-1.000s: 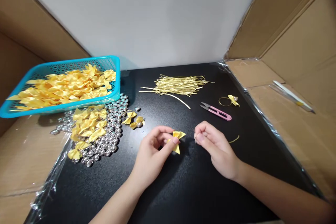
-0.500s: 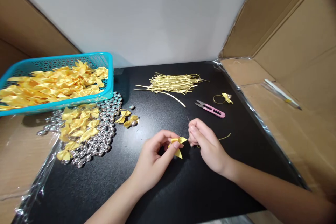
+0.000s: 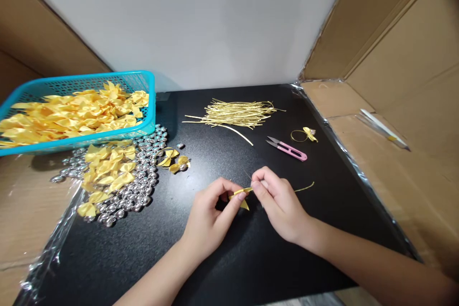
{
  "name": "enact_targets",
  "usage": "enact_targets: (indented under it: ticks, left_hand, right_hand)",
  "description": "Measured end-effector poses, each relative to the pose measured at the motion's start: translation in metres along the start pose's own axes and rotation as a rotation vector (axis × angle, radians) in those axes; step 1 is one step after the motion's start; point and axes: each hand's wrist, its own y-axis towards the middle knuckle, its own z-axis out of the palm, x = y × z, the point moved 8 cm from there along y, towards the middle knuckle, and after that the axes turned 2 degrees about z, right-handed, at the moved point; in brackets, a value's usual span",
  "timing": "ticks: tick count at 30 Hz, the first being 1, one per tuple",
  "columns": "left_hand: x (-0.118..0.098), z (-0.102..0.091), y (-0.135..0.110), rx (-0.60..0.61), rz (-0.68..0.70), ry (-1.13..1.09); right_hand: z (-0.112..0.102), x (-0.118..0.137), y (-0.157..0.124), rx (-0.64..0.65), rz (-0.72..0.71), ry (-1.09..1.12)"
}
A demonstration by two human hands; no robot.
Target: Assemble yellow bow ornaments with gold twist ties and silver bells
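Yellow bow [image 3: 244, 204] is near-center, pinched in my left hand [image 3: 214, 209], long edge running left-right, tip touching or nearly touching my right hand [image 3: 283, 206], which from here's pinching some thin strand [image 3: 247, 175].

1. Your bare left forearm [image 3: 158, 267] angles up and inward from the bottom edge.
2. Your left hand [image 3: 211, 210] pinches, index finger arched over, thumb stretched forward.
3. Your bare right forearm [image 3: 351, 253] reaches in from the lower right.
4. Your right hand [image 3: 283, 208] pinches too, fingers curled.
5. Fingertips sit close together, wrists well apart.
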Motion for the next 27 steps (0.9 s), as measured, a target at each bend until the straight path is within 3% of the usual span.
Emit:
enact_targets:
  ticks: [6,11,17,22,24,27]
  left_hand:
    - [0.018,0.002,0.0,-0.025,-0.2,-0.219]
    - [0.018,0.004,-0.001,-0.054,-0.225,-0.335]
    - [0.017,0.009,-0.002,-0.036,-0.232,-0.573]
    - [0.02,0.01,0.001,-0.049,-0.27,-0.65]
    - [0.023,0.008,0.001,-0.064,-0.282,-0.622]
    - [0.026,0.007,0.0,-0.084,-0.294,-0.566]
  right_hand:
    - [0.001,0.0,0.002,0.011,0.003,-0.039]
    - [0.004,-0.009,0.003,0.037,0.088,0.008]
    - [0.013,-0.031,0.004,0.038,0.232,0.399]
    - [0.005,-0.03,0.009,-0.044,0.235,0.578]
    - [-0.006,-0.025,0.009,-0.107,0.177,0.532]
    - [-0.019,-0.012,0.005,-0.161,0.057,0.279]
